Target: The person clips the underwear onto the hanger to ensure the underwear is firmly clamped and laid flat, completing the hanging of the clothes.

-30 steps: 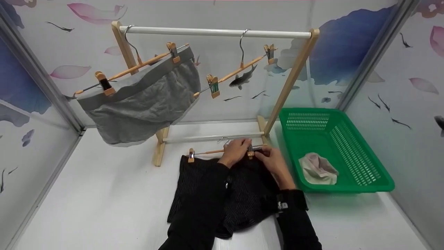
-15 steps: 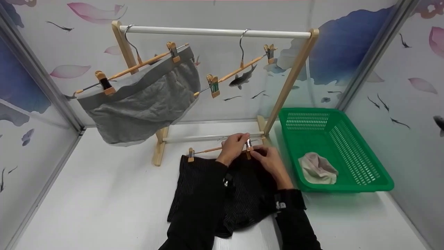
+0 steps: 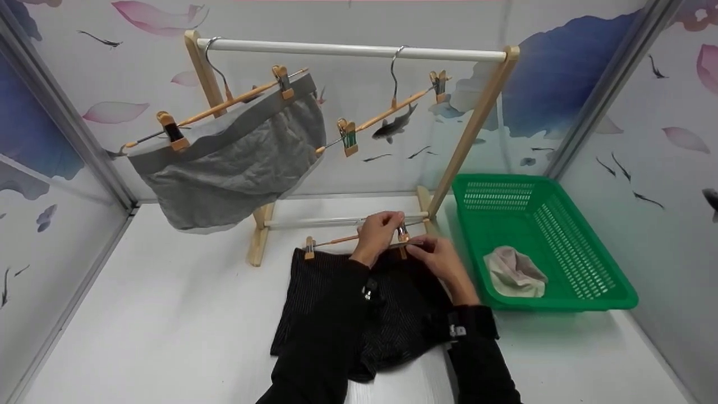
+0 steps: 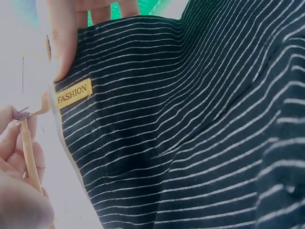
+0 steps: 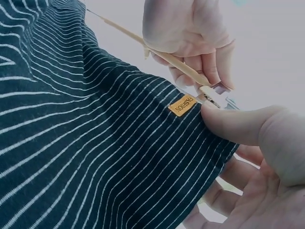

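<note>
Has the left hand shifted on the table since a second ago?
Yes. The left hand has risen with the hanger, moving away from the person and closer to the rack's lower white bar, where earlier it sat lower over the black striped garment.

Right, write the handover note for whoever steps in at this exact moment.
Left hand: grips the hanger on the table and its right clip.
Right hand: pinches the waistband of the striped shorts by the FASHION label, at that clip.
Things: shorts lie flat on the table in front of the rack.
Done: left clip sits on the waistband; grey shorts hang clipped on the rack.
Left: right clip is not plainly on the waistband yet; likely clip it, then hang it. A spare hanger hangs bare; a pale cloth lies in the basket.
</note>
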`<state>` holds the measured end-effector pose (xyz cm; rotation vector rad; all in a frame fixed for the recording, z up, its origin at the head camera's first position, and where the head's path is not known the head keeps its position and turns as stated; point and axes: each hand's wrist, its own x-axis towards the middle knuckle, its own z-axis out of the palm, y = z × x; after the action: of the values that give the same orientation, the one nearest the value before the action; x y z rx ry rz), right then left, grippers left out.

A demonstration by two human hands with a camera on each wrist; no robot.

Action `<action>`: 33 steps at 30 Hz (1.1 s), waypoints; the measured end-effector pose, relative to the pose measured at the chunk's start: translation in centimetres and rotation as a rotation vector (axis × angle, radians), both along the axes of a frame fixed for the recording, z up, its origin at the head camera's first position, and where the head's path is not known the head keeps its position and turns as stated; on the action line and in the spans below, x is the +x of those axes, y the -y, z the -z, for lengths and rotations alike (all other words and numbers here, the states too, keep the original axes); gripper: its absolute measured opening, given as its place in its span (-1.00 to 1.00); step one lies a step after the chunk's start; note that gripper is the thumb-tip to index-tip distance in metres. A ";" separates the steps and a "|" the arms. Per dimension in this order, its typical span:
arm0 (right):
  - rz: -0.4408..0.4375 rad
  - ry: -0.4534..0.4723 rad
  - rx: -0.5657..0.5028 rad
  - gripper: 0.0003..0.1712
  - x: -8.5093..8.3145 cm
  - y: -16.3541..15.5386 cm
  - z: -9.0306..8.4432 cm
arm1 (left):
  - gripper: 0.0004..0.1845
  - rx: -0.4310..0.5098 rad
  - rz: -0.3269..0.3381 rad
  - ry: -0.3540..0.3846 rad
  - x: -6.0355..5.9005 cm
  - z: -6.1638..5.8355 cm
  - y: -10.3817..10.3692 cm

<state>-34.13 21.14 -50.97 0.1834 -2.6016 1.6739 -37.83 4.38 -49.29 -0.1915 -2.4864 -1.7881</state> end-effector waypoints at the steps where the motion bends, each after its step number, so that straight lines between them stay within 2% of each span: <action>1: 0.002 -0.002 -0.003 -0.78 0.0 0.0 0.0 | -0.65 0.006 0.000 -0.003 0.0 0.1 0.0; 8: 0.033 -0.013 -0.030 -0.76 0.1 -0.2 -0.2 | -0.65 -0.027 -0.007 -0.028 0.1 0.4 -0.1; 15: 0.086 -0.017 -0.104 -0.73 -0.1 0.1 -0.3 | -0.66 -0.062 0.011 -0.023 0.4 0.6 -0.3; 20: 0.129 -0.081 -0.089 -0.78 -0.2 0.2 -0.1 | -0.67 -0.071 0.018 -0.026 0.4 0.8 -0.3; 26: 0.140 -0.093 -0.106 -0.80 -0.1 0.3 -0.1 | -0.65 -0.084 0.018 -0.026 0.3 1.1 -0.2; 33: 0.152 -0.094 -0.095 -0.79 -0.1 0.0 0.0 | -0.64 -0.165 0.049 -0.086 0.5 1.5 -0.3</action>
<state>-34.28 21.12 -50.98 0.0572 -2.3967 1.6892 -37.34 4.65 -50.76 -0.3346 -2.5888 -1.5549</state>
